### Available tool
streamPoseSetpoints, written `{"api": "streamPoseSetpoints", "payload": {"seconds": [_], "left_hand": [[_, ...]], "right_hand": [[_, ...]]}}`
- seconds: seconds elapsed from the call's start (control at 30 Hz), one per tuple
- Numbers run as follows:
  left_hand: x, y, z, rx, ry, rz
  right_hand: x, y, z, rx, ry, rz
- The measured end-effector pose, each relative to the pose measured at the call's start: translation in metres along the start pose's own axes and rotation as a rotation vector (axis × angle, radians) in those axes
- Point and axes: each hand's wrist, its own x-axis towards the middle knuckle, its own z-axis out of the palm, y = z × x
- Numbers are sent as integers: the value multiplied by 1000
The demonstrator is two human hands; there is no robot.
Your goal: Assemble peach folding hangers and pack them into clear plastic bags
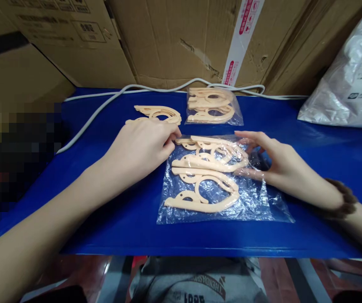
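Note:
A clear plastic bag (262,206) lies flat before me with several beige folding hangers (218,206) inside. My left hand (143,141) is closed in a pinch at the bag's upper left edge, its fingertips partly hidden. From the right, my right hand (278,160) curves around the right end of the upper hangers, thumb below and index finger above, gripping through the plastic. Some of its other fingers show blurred behind the film. Just beyond my left hand rests a loose folded hanger pile (165,112), partly covered by that hand.
Another small bag of hangers (210,105) lies at the back of the blue table (120,227). A white cable (105,103) runs along the rear and bends down the left side. Cardboard boxes (174,42) wall off the back. A large white plastic package (347,84) stands back right.

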Motion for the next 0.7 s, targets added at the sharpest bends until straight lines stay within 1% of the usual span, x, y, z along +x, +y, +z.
{"api": "streamPoseSetpoints", "payload": {"seconds": [0.07,0.17,0.47,0.7], "left_hand": [[1,-1,-1,-39,-13,-20],[2,-4,1,-98,-13,-15],[8,-9,4,-185,-51,-46],[9,-12,6,-206,-23,-19]], "right_hand": [[3,-6,7,45,42,8],[8,-9,12,85,50,0],[15,-3,13,93,28,-21],[20,-6,14,141,11,-24]]}}
